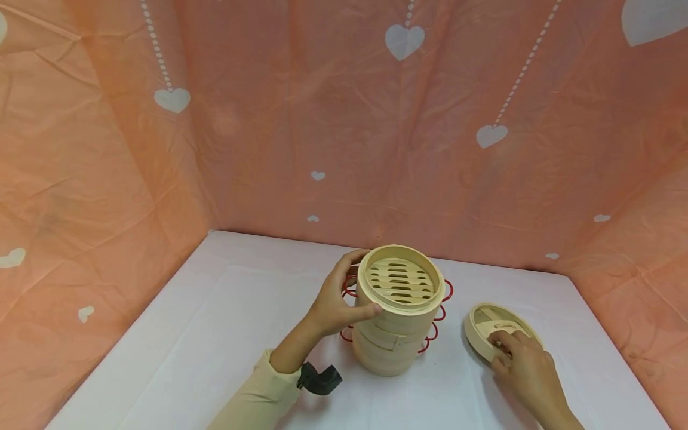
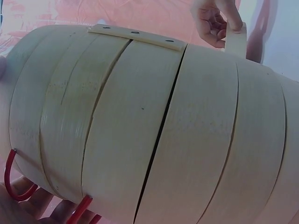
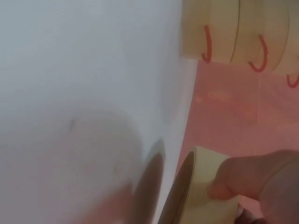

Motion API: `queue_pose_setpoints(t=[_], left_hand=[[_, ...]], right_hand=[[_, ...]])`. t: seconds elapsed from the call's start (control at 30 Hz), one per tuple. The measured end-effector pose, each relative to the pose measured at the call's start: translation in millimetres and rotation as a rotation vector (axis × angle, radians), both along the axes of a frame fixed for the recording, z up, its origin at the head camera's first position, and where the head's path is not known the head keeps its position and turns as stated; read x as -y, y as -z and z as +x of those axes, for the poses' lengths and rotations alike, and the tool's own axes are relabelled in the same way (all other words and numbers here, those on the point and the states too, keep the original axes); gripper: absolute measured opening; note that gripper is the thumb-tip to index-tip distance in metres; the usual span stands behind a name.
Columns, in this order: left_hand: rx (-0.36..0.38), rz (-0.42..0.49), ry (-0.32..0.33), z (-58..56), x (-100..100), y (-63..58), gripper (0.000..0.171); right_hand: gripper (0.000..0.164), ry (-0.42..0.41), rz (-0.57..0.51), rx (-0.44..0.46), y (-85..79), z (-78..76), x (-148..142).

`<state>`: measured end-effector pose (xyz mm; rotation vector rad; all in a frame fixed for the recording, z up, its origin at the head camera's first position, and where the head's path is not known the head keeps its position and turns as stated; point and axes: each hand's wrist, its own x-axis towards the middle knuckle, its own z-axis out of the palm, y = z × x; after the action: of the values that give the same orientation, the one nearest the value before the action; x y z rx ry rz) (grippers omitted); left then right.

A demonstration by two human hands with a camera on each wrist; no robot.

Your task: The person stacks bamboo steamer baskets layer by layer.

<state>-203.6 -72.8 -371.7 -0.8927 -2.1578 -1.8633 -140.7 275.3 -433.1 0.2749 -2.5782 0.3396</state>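
A tall stack of round bamboo steamer baskets [image 1: 395,334] with red side loops stands upright on the table. The top basket is uncovered and its slatted floor [image 1: 400,280] shows. My left hand [image 1: 335,298] grips the stack's upper left side, thumb in front and fingers around the back; in the left wrist view the stack [image 2: 140,116] fills most of the picture. To the right, my right hand [image 1: 529,370] pinches the rim of a shallow round bamboo steamer lid [image 1: 475,334]. The lid [image 3: 210,186] is tilted, its shadow beside it on the table.
A white cloth covers the table [image 1: 231,316]. Pink-orange sheeting [image 1: 333,131] printed with white hearts closes off the back and both sides. A black strap mount [image 1: 319,379] sticks out from my left wrist, close to the stack's base.
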Motion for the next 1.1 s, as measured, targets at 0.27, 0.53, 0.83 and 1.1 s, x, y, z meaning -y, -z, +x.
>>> queue_pose_setpoints(t=[0.27,0.53,0.83,1.1], left_hand=[[-0.03,-0.02,-0.012,-1.6,0.5,-0.1,0.083],[-0.054,-0.03,0.005,-1.5,-0.4,1.7,0.095],[-0.037,-0.034,-0.001,-1.7,-1.3,2.6,0.097],[-0.039,-0.054,-0.015,-2.6,-1.5,1.8,0.095]], right_hand=[[0.032,-0.054,0.005,-0.095,-8.7,-2.9,-0.4],[0.035,-0.064,-0.04,-0.113,-26.1,-2.9,1.8],[0.036,-0.08,-0.09,-0.149,-42.2,-3.6,3.8],[0.036,-0.076,-0.115,-0.148,-52.3,-3.6,8.9]])
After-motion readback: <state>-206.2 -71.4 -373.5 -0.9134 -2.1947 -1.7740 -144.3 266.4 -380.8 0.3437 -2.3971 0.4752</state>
